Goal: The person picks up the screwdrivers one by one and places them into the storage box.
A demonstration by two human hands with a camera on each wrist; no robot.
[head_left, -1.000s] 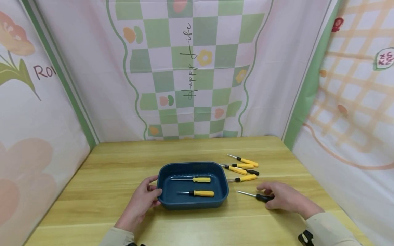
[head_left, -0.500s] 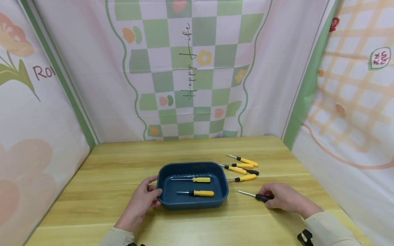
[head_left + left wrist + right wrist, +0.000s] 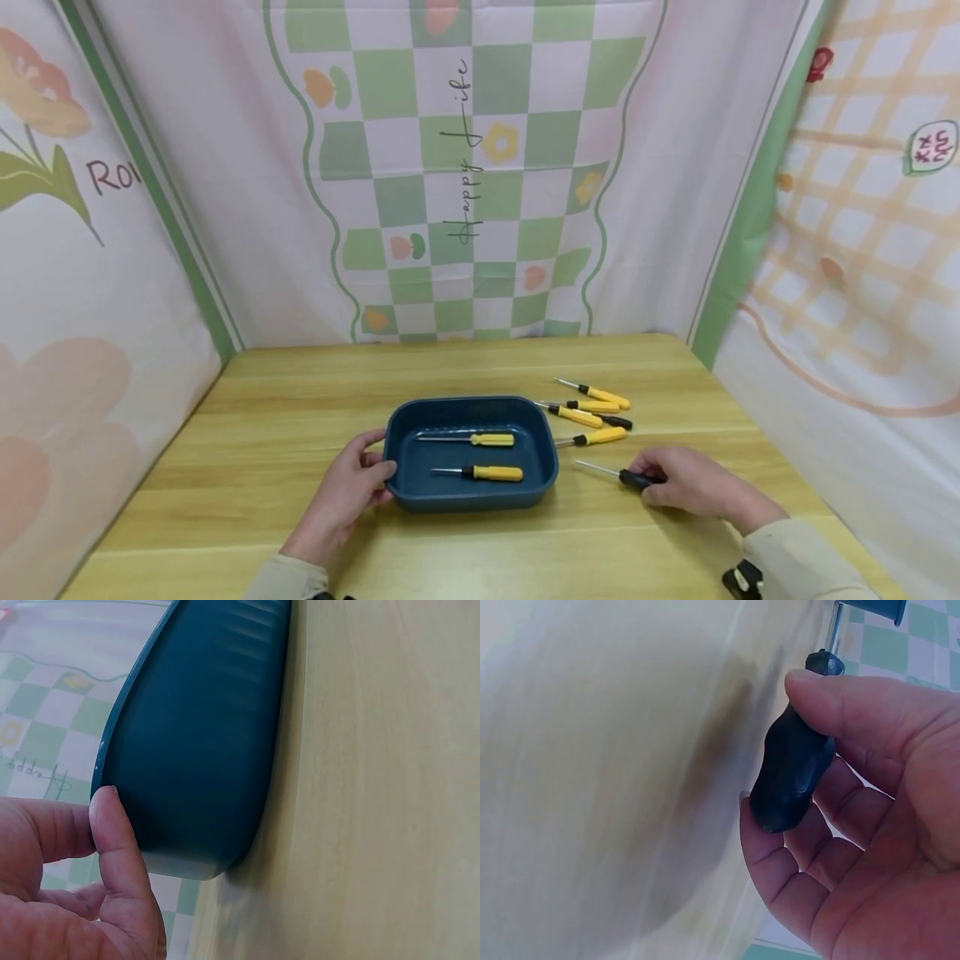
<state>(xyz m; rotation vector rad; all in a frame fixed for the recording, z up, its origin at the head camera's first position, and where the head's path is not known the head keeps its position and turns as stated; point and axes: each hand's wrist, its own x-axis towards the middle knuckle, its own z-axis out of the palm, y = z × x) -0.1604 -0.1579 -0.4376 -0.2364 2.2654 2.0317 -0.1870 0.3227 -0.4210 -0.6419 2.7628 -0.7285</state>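
Note:
My right hand (image 3: 686, 483) grips a screwdriver by its black handle (image 3: 795, 761), the thumb laid along one side and the fingers curled on the other. Its metal shaft (image 3: 597, 468) points left toward a dark blue rectangular tray (image 3: 472, 502). At the tray's left end, my left hand (image 3: 352, 483) pinches the rim, thumb outside in the left wrist view. Inside the tray lie two yellow-handled screwdrivers, a ribbed one (image 3: 491, 440) behind and a smoother one with a black collar (image 3: 497, 473) in front, both with shafts pointing left.
Right of the tray lies a loose group of screwdrivers: several yellow-handled ones, such as the farthest one (image 3: 607, 397) and the nearest one (image 3: 604, 435), and a black-handled one (image 3: 618, 422) partly covered. The wooden table (image 3: 300, 392) meets a printed curtain (image 3: 435, 200) at the back.
The right hand's fingers have closed around the black handle, and the screwdriver has shifted very slightly left. The left hand, tray and other screwdrivers have stayed in place.

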